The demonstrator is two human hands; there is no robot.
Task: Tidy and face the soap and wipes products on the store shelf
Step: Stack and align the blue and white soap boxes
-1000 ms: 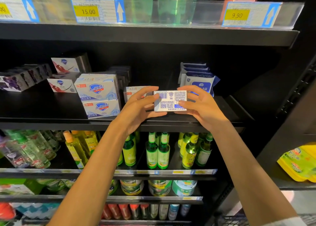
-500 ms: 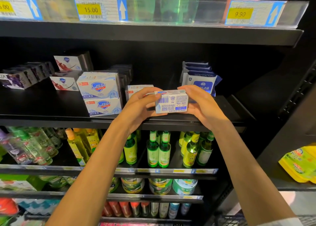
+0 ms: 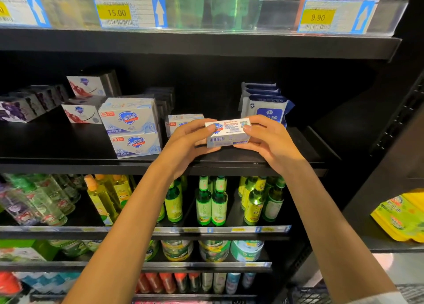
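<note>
A: Where are the hands, and what do they hold?

B: Left hand point(image 3: 188, 143) and right hand point(image 3: 268, 140) pinch the two ends of one soap box point(image 3: 227, 132), held between them just above the front of the black shelf point(image 3: 68, 147).

A: How does the box lie?

B: Long axis left to right, barcode side toward the camera, logo face tilted upward; both hands equally near.

A: Its likely slot?

B: Probably in front of the lone box point(image 3: 183, 121) just behind the left hand, between the stacked Safeguard boxes point(image 3: 132, 126) and the wipes packs point(image 3: 266, 103)
</note>
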